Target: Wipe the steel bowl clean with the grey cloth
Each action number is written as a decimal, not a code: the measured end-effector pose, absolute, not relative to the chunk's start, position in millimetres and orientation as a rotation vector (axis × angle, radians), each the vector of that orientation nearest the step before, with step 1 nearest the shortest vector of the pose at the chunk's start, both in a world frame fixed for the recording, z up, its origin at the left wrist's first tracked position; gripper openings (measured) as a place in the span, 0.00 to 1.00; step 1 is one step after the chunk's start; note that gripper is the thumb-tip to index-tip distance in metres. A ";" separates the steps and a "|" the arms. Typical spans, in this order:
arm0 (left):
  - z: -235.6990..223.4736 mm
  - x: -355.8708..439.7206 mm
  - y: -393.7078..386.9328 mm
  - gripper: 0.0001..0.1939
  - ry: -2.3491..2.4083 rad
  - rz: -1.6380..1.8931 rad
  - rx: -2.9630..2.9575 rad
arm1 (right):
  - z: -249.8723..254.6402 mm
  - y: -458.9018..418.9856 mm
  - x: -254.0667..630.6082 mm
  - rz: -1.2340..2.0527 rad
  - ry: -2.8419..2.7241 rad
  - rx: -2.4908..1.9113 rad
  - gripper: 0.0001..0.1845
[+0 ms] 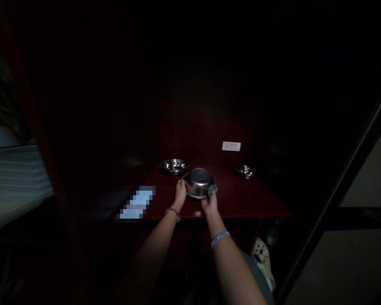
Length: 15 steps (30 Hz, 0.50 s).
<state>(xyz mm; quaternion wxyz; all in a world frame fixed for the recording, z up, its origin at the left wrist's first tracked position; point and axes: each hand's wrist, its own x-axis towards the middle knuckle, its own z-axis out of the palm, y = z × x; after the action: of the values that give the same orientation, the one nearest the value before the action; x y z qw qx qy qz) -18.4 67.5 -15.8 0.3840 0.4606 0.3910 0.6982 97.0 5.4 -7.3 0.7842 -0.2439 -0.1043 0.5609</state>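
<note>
Between my hands is a shiny steel bowl (199,180), turned upside down with its flat base up, just above the dark red tabletop. My left hand (180,194) grips the rim at its left side; a bead bracelet circles that wrist. At the right side of the rim, my right hand (210,204) holds the bowl and presses a grey cloth (212,189) against it. A blue band sits on my right wrist. The fingers of both hands are partly hidden beneath the bowl.
Two more steel bowls stand upright on the table (238,203): one bowl (175,166) at back left, another bowl (246,171) at back right. A white socket panel (231,146) is on the back wall. A pixelated bright patch lies at left. Below right is a cream clog (263,258).
</note>
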 end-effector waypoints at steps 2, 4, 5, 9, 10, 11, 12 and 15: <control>-14.6 -18.4 67.1 0.12 1.006 1.783 1.185 | -4.2 4.3 102.0 1.270 -0.206 -0.548 0.16; -13.2 -18.1 66.6 0.12 1.026 1.773 1.198 | -2.3 4.3 108.6 1.319 -0.217 -0.575 0.16; -12.6 -17.9 66.3 0.12 1.036 1.767 1.205 | -1.6 4.6 112.2 1.337 -0.222 -0.584 0.15; -12.1 -17.2 65.1 0.12 1.044 1.773 1.233 | 0.9 5.9 127.8 1.353 -0.258 -0.659 0.15; -12.4 -17.0 65.0 0.12 1.030 1.772 1.235 | 1.7 5.6 131.3 1.354 -0.278 -0.671 0.14; -12.8 -16.7 65.1 0.12 1.009 1.761 1.240 | 2.6 4.9 134.2 1.353 -0.289 -0.675 0.13; -13.3 -16.4 65.3 0.12 0.983 1.743 1.248 | 3.6 3.8 136.4 1.351 -0.290 -0.669 0.14; -14.3 -15.9 66.3 0.12 0.910 1.688 1.280 | 6.4 -0.5 137.6 1.318 -0.252 -0.622 0.16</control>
<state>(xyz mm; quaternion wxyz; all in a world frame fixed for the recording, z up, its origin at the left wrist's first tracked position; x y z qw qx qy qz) -15.9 66.3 -14.3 0.4059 0.5072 0.3607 0.6692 137.6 -0.5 6.4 0.7389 -0.2834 -0.1149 0.6005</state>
